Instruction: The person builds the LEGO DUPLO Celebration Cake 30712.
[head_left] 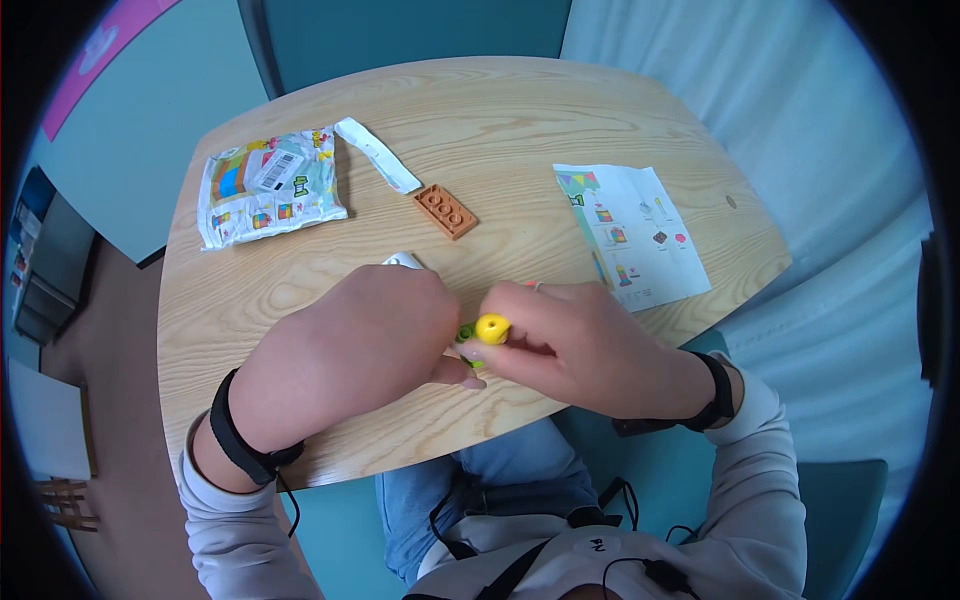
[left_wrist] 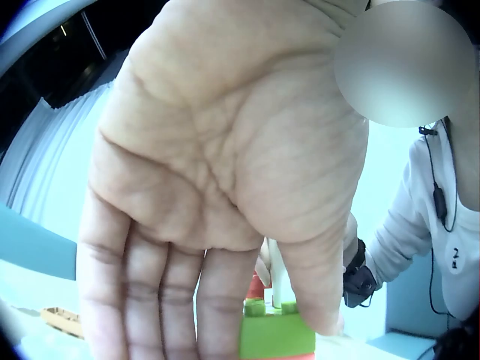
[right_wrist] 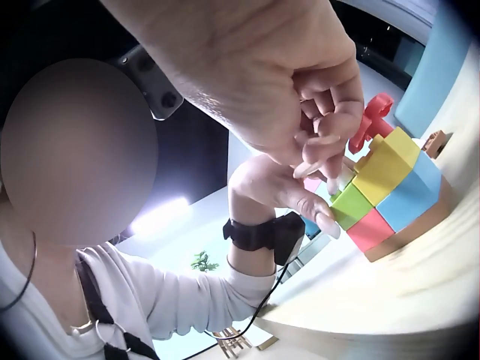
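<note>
Bricks [right_wrist: 386, 196] in yellow, blue, green and pink stand stacked on a brown base [right_wrist: 411, 235], near the seated person's side of a pale wooden tabletop [head_left: 520, 110]. The right hand [head_left: 580, 345] hangs above them, fingers curled and pinched on a slim yellow-topped piece [head_left: 492, 329], held roughly upright over a green brick [left_wrist: 277, 336]; whether its lower end meets the studs cannot be told. That grip probably keeps the piece square to the studs. The left hand [head_left: 360, 325] reaches down beside the bricks, its four fingers [left_wrist: 180, 300] straight and close together, its thumb apart from them, with the green brick showing in the gap. It seems placed to brace the bricks against pressure, though how firmly it touches them is unclear.

Beyond the right hand, a printed sheet [head_left: 640, 240] lies flat and face up, likely so its pictures can be read at a glance. Farther back, toward the left, lie a packet [head_left: 275, 190], a white strip [head_left: 378, 156] and a loose brown brick [head_left: 446, 211], probably set aside there to leave working room.
</note>
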